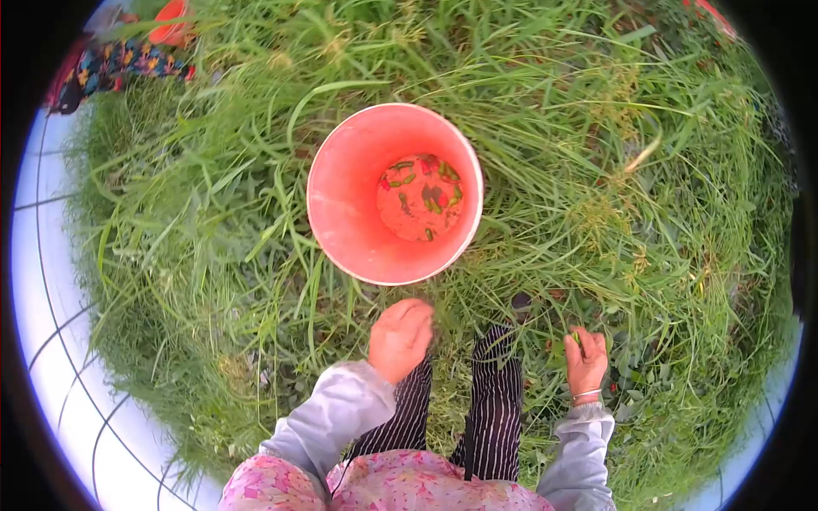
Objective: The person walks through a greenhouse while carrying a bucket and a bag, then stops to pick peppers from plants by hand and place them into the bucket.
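A red bucket [341,230] with a pale rim stands in the grass in front of me. On its floor lie several green peppers [433,204] and a few red bits. My left hand [400,339] is closed just below the bucket's near rim, apart from it; what its curled fingers hold, if anything, is hidden. Lower on the right, my right hand [586,362] is by the low plants, its thumb and fingers bent round a small green pepper [577,338]. Only part of that pepper shows.
Tall grass [230,170] surrounds the bucket, with leafy plants [630,366] at the right. My striped trouser legs [497,383] are below. At the upper left, another person in patterned clothing [119,68] is near an orange-red bucket [173,21].
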